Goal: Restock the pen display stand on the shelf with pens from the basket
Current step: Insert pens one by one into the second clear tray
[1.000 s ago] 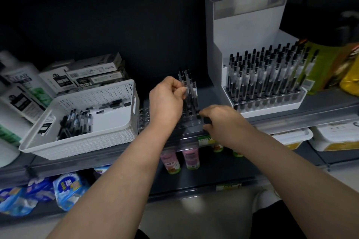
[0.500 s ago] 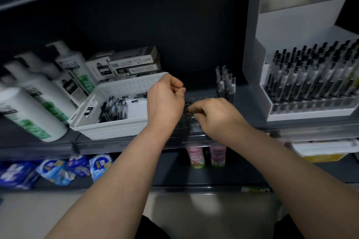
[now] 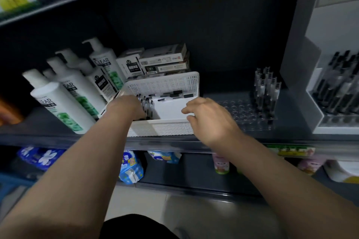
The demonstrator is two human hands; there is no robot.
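Left hand (image 3: 126,108): down in the white perforated plastic basket (image 3: 165,79), fingertips hidden, grip cannot be told.
Right hand (image 3: 209,118): fingers loose and spread, holding nothing, over the basket's front right rim.
Black-and-clear pens (image 3: 144,101): heaped at basket's left side, right under left hand; long axes run roughly away from the person.
Clear acrylic holed pen stand (image 3: 242,114): just right of basket, nearer right hand, mostly unfilled.
Likely next: left hand lifts pens, carries rightward.
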